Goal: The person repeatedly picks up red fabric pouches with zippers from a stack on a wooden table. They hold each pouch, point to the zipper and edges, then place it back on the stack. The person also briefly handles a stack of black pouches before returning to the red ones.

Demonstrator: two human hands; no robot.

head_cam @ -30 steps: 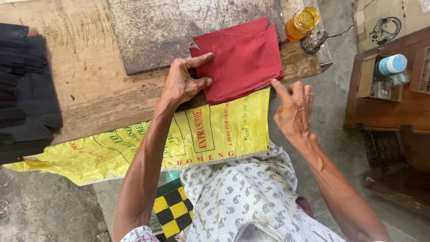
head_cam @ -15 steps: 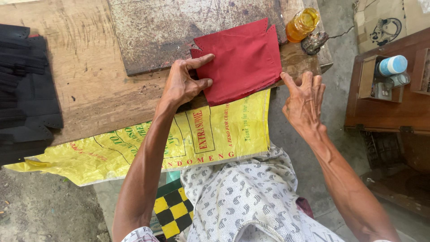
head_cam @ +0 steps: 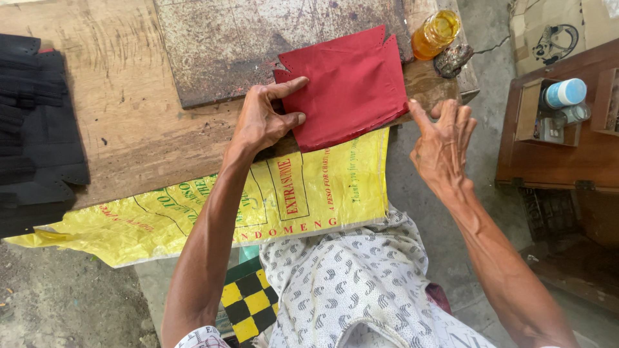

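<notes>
Red piece (head_cam: pixel 351 84) flat on the desk (head_cam: pixel 116 122), far-centre, part on the stained slab (head_cam: pixel 219 45), near edge overhanging onto the yellow sack (head_cam: pixel 258 200). Notched along the far edge and left corner. Long axis roughly left-right, tilted, right end farther.

Left hand (head_cam: pixel 264 119) on the piece's left edge: thumb and forefinger spread across the corner, fingertips pressing flat, pinning rather than pinching. Left arm comes in from near-left, wrist over the sack.

Right hand (head_cam: pixel 445 138) off the piece, just beside its near-right corner, over the desk edge. Fingers apart and extended, palm facing left toward the cloth, holding nothing. Forefinger tip close to the corner; contact cannot be told.

So: left hand nearer and already on it; piece lies left and slightly far of the right hand.

Around: stack of black pieces (head_cam: pixel 35 129) at far left of desk, well apart. Amber bottle (head_cam: pixel 436 32) and a dark lump (head_cam: pixel 453 59) far-right, just beyond the piece. Brown cabinet (head_cam: pixel 561 154) to the right with a blue-capped jar (head_cam: pixel 565 92). Patterned lap cloth (head_cam: pixel 354 283) and checkered seat (head_cam: pixel 248 299) nearest.
</notes>
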